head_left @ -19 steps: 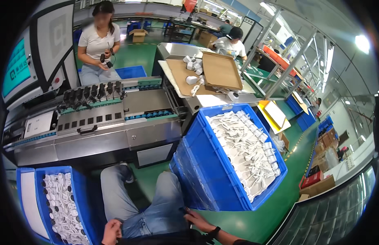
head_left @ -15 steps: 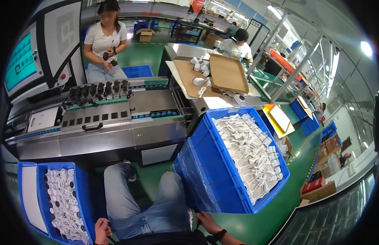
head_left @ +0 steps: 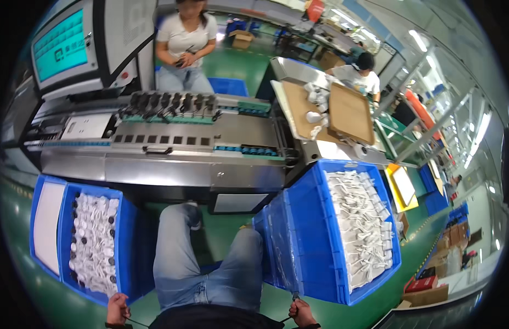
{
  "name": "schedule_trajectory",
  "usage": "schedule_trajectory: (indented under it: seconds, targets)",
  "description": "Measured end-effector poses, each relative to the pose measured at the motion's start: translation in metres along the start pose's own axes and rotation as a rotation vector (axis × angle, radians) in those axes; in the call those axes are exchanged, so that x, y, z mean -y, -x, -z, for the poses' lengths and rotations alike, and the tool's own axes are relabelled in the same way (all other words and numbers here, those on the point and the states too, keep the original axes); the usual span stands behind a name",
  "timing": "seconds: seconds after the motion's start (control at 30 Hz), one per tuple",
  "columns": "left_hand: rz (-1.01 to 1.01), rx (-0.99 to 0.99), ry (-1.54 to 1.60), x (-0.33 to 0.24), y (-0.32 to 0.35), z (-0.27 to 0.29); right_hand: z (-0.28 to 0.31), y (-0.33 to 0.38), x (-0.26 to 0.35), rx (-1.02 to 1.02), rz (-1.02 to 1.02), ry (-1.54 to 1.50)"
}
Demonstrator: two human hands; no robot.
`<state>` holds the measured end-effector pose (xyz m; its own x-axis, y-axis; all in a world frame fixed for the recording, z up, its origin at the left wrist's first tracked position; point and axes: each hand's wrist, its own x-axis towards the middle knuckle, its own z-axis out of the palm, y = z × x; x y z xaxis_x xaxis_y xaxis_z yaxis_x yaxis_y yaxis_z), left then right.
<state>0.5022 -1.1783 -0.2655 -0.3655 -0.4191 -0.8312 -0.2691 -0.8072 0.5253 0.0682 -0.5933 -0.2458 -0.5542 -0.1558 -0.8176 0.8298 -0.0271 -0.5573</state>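
At the lower edge my left hand [head_left: 117, 310] is closed, with a thin dark cord [head_left: 138, 322] running from it toward my dark top. It is beside the front corner of the left blue crate [head_left: 65, 236], which holds white plugs and cables [head_left: 95, 241], some with black round ends. My right hand [head_left: 301, 313] is also closed, pinching a dark cord [head_left: 286, 319] that leads back toward my waist. A small dark end sticks up from its fingers. It is just below the large blue crate [head_left: 315, 230], filled with rows of white adapters and bundled cables [head_left: 358, 225].
Ahead runs a steel conveyor machine [head_left: 172, 167] with black adapters [head_left: 172, 104] in a row and a screen [head_left: 60, 49] at left. A person [head_left: 186, 44] sits behind it; another [head_left: 358, 79] works farther right. A cardboard tray [head_left: 350, 115] lies on the side table.
My view has swung left, so the scene sits farther right. My left hand has moved outward to the left crate's corner, and the right hand is lower. The person opposite has brought both hands together.
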Motion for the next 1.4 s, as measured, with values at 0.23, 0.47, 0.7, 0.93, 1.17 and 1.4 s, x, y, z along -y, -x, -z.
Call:
schedule_trajectory:
  seconds: [0.23,0.47,0.7,0.93,1.17,1.4]
  targets:
    - [0.525,0.453,-0.126,-0.021,0.02,0.0,-0.006,0.013,0.032,0.378,-0.248,1.036]
    - [0.684,0.732,-0.978,0.002,0.006,-0.017,-0.026,0.034,0.053,0.695,-0.595,1.371]
    - [0.646,1.064,-1.405,0.055,0.011,-0.005,0.059,0.017,0.006,0.752,-0.648,1.128]
    - [0.481,1.094,-1.418,0.065,0.031,-0.003,0.051,0.035,-0.002,0.642,-0.604,1.26]
    - [0.584,0.721,-1.103,0.074,0.043,-0.011,0.045,0.044,-0.002,0.535,-0.083,1.457]
    - [0.637,0.622,-1.019,0.139,0.077,-0.023,-0.019,0.094,0.054,0.158,-0.092,1.231]
